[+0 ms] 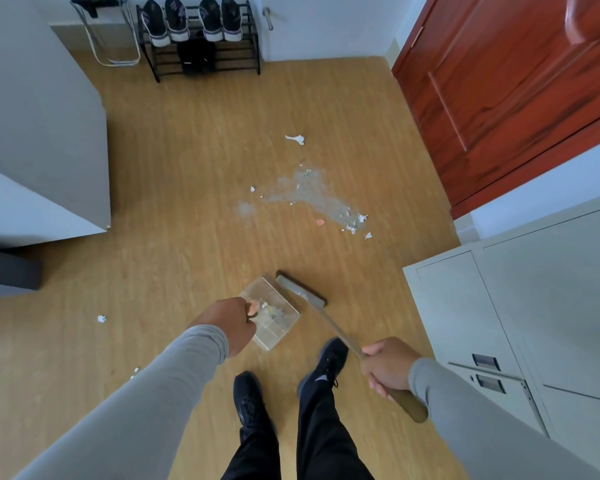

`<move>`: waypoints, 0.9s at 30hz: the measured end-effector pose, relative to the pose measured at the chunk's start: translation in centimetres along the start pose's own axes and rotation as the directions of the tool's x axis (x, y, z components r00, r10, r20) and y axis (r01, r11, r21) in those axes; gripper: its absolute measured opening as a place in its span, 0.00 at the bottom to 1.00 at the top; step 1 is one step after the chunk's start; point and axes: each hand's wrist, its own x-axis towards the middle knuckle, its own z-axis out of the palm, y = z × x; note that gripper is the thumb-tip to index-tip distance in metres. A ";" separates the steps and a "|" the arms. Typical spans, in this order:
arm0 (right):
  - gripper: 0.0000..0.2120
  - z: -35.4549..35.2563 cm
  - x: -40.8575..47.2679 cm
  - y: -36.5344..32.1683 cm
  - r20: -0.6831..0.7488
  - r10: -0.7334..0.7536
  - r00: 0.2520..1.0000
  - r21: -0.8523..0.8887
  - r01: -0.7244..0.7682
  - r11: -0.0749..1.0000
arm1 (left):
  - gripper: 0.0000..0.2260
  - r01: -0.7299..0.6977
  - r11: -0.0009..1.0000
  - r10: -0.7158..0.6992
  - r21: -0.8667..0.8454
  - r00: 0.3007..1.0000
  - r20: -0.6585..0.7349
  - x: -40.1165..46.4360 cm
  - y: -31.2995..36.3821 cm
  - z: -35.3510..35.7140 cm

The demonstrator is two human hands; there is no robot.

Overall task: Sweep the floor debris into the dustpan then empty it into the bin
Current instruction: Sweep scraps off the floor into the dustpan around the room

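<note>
Filling most of the frame, the wooden floor (174, 188) carried a grey patch of dust and paper scraps (312, 195) a little right of the centre, with a shoe rack (201, 60) at the top and a grey cabinet (534, 306) at the lower right. Below the centre, the clear dustpan (274, 313) sat on the floor with the broom (300, 289) head touching its right edge. The left hand (229, 323) was closed on the dustpan's near end, and the right hand (388, 367) was wrapped tight around the broom's wooden handle.
</note>
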 end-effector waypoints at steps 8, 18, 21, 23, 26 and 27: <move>0.15 -5.9 -6.3 1.6 0.042 -0.010 0.999 0.282 -0.003 0.959 | 0.05 0.008 1.000 -0.008 -0.002 0.998 0.058 -0.9 0.5 -0.8; 0.05 -13.2 -7.2 1.7 -0.173 -0.011 0.985 0.390 0.079 0.917 | 0.07 0.064 0.995 -0.064 -0.077 0.998 -0.002 -3.3 6.0 -7.1; 0.07 -16.0 -6.6 1.6 -0.176 0.018 0.984 0.452 0.064 0.890 | 0.07 0.050 0.997 -0.052 -0.066 0.998 -0.037 -3.9 8.3 -8.8; 0.08 -17.7 -6.3 1.6 -0.177 0.024 0.984 0.497 0.068 0.865 | 0.06 0.030 0.998 -0.033 -0.046 0.997 -0.064 -3.9 9.9 -9.9; 0.06 -20.1 -5.5 1.7 -0.174 0.038 0.984 0.557 0.067 0.828 | 0.07 0.002 0.999 -0.005 -0.037 0.996 -0.089 -2.8 11.5 -10.9; 0.06 -20.8 -5.1 1.6 -0.170 0.050 0.984 0.573 0.058 0.817 | 0.07 -0.002 1.000 -0.001 -0.027 0.996 -0.089 -2.3 12.0 -11.2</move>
